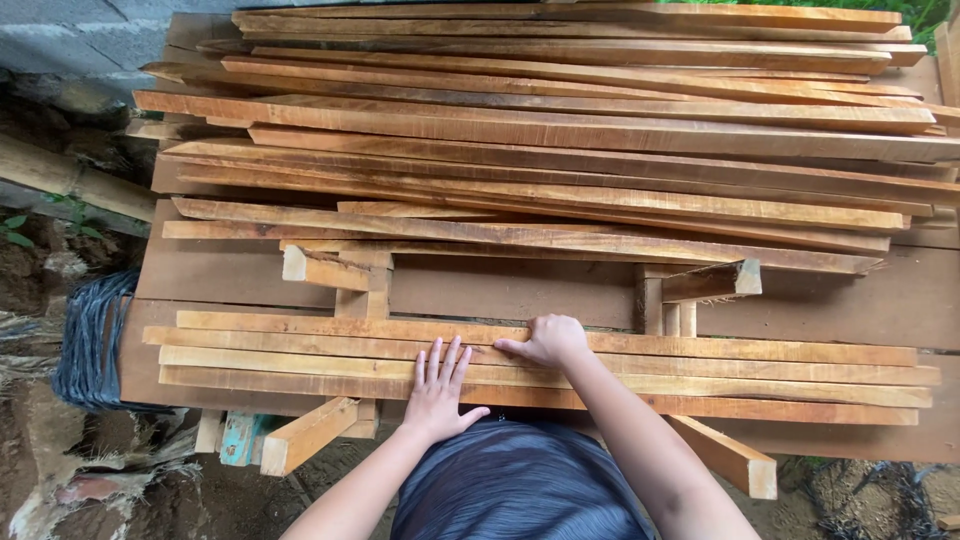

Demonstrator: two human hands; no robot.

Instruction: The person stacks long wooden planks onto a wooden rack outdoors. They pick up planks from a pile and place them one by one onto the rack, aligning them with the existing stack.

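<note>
Outdoors, stacked slats (540, 365) partly hide right hand (545, 340) fingertips.

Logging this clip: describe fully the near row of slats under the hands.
The slats are four long, thin strips of rough-sawn, orange-brown wood, lying flat side by side across a brown board and crosspieces. The left hand lies flat on them, fingers spread; the right hand presses the far slats, fingers curled.
</note>
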